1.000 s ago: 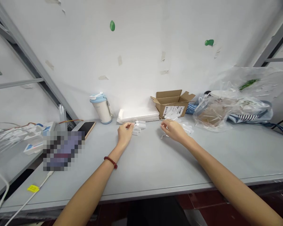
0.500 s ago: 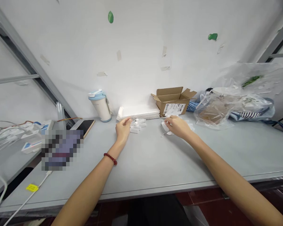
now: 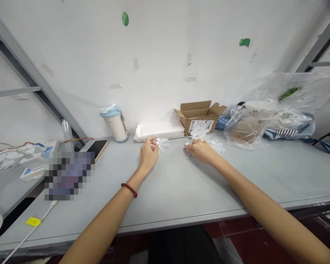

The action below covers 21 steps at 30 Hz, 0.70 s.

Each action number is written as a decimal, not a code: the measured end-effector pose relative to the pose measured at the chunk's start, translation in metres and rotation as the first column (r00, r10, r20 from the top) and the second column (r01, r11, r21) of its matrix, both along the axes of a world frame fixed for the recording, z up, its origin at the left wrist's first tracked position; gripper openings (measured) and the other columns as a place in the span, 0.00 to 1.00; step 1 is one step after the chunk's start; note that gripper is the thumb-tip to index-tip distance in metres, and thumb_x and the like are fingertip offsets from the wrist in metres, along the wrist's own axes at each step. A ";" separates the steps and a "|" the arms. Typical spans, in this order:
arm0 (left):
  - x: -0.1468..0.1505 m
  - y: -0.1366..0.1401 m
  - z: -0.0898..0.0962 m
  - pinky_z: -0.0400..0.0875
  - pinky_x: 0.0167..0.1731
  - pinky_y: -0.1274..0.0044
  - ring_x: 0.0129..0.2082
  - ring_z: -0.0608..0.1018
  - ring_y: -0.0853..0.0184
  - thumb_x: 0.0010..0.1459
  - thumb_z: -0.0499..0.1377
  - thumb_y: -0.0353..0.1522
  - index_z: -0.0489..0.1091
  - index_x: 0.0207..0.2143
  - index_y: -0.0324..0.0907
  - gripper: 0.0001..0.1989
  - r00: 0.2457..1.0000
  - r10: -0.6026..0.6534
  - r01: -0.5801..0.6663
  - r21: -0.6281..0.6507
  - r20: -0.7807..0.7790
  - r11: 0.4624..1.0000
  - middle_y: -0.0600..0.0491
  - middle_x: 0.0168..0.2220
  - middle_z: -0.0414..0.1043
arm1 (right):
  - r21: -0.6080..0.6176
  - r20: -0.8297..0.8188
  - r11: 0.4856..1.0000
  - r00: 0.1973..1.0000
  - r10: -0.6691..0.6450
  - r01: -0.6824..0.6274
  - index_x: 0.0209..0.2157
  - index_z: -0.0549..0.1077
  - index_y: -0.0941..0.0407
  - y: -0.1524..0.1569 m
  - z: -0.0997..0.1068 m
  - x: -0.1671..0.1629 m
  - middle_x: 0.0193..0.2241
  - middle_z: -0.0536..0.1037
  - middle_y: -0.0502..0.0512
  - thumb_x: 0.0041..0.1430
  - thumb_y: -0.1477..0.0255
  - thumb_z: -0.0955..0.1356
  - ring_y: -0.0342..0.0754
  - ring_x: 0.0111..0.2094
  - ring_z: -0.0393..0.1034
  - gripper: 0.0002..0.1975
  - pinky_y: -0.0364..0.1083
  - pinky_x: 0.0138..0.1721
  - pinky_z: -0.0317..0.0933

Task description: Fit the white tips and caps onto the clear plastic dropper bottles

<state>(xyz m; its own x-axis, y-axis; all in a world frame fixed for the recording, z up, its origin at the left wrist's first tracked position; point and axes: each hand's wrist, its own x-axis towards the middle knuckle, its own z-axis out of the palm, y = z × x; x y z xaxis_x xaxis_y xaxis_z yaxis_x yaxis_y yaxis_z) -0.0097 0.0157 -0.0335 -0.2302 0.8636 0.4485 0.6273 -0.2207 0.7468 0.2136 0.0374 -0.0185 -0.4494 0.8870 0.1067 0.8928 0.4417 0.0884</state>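
Several white pieces lie beside left grip and right grip; closure unclear.

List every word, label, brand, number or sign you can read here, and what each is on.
None can be read.
Cardboard box: white label with print and a barcode, too small.
Yellow tag on the white cable: dark marks, too blurred.
Cup: no legible lettering.
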 end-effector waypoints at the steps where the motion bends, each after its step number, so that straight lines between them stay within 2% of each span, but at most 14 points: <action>1: 0.003 -0.002 0.000 0.66 0.33 0.75 0.26 0.70 0.70 0.53 0.53 0.28 0.65 0.43 0.39 0.13 0.999 -0.025 0.025 0.002 -0.020 1.000 0.51 0.35 0.71 | 0.006 0.003 1.000 1.000 0.011 -0.011 0.44 0.75 0.54 0.000 -0.001 0.000 0.39 0.74 0.65 0.65 0.70 0.57 0.59 0.43 0.65 0.17 0.51 0.39 0.53; 4: 0.009 -0.006 -0.001 0.66 0.35 0.74 0.26 0.70 0.70 0.54 0.53 0.27 0.64 0.44 0.39 0.14 0.993 -0.091 0.094 0.026 -0.080 0.995 0.51 0.35 0.70 | 0.044 -0.049 0.999 0.998 0.034 -0.032 0.45 0.74 0.54 0.001 -0.002 0.000 0.38 0.74 0.64 0.63 0.71 0.59 0.58 0.44 0.64 0.15 0.51 0.40 0.53; 6: 0.012 -0.010 0.000 0.66 0.36 0.74 0.27 0.70 0.70 0.55 0.52 0.28 0.64 0.45 0.39 0.14 0.986 -0.125 0.129 0.033 -0.111 0.991 0.51 0.35 0.70 | 0.073 -0.148 0.995 0.986 0.076 -0.065 0.44 0.73 0.55 0.002 -0.002 0.000 0.38 0.74 0.62 0.61 0.73 0.61 0.57 0.43 0.64 0.13 0.50 0.41 0.53; 8: 0.015 -0.013 0.002 0.66 0.35 0.75 0.27 0.70 0.70 0.55 0.52 0.28 0.64 0.45 0.40 0.14 0.981 -0.159 0.162 0.019 -0.114 0.987 0.52 0.35 0.70 | 0.095 -0.296 0.986 0.942 0.157 -0.135 0.42 0.72 0.56 0.001 -0.001 -0.001 0.37 0.74 0.61 0.59 0.74 0.61 0.54 0.42 0.64 0.11 0.49 0.41 0.55; 11: 0.018 -0.015 0.005 0.66 0.33 0.76 0.27 0.71 0.70 0.56 0.53 0.31 0.64 0.49 0.40 0.17 0.974 -0.221 0.219 -0.029 -0.045 0.975 0.52 0.34 0.71 | 0.151 -0.463 0.955 0.835 0.296 -0.254 0.37 0.71 0.56 -0.003 0.000 -0.005 0.35 0.74 0.58 0.59 0.76 0.61 0.51 0.39 0.64 0.08 0.47 0.41 0.56; 13: 0.018 -0.014 0.006 0.66 0.31 0.77 0.28 0.72 0.69 0.57 0.53 0.34 0.64 0.50 0.39 0.18 0.971 -0.236 0.237 -0.053 0.026 0.970 0.52 0.34 0.72 | 0.176 -0.483 0.937 0.803 0.350 -0.302 0.35 0.70 0.56 -0.006 -0.001 -0.009 0.34 0.73 0.59 0.59 0.76 0.61 0.51 0.39 0.64 0.08 0.47 0.41 0.57; 17: 0.015 -0.010 0.005 0.66 0.30 0.77 0.29 0.73 0.68 0.57 0.54 0.35 0.68 0.48 0.37 0.18 0.976 -0.195 0.201 -0.057 0.096 0.978 0.50 0.34 0.73 | 0.131 -0.473 0.932 0.805 0.358 -0.337 0.37 0.68 0.56 -0.012 -0.004 -0.015 0.36 0.73 0.60 0.59 0.76 0.60 0.52 0.40 0.65 0.07 0.47 0.39 0.58; 21: 0.013 -0.008 0.006 0.66 0.29 0.78 0.29 0.73 0.68 0.56 0.54 0.38 0.72 0.39 0.37 0.15 0.958 -0.234 0.247 -0.063 0.163 0.967 0.50 0.32 0.74 | 0.078 -0.512 0.948 0.804 0.303 -0.308 0.39 0.63 0.57 -0.014 -0.006 -0.017 0.38 0.72 0.60 0.58 0.75 0.62 0.51 0.38 0.67 0.07 0.46 0.37 0.59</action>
<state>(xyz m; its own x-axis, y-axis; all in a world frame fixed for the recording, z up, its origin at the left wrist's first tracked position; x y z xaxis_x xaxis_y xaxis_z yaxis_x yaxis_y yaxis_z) 0.0032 0.0072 -0.0271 -0.0714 0.9341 0.3497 0.4397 -0.2853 0.8516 0.1964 0.0233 -0.0245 -0.5800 0.7151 0.3902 0.6265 0.6977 -0.3473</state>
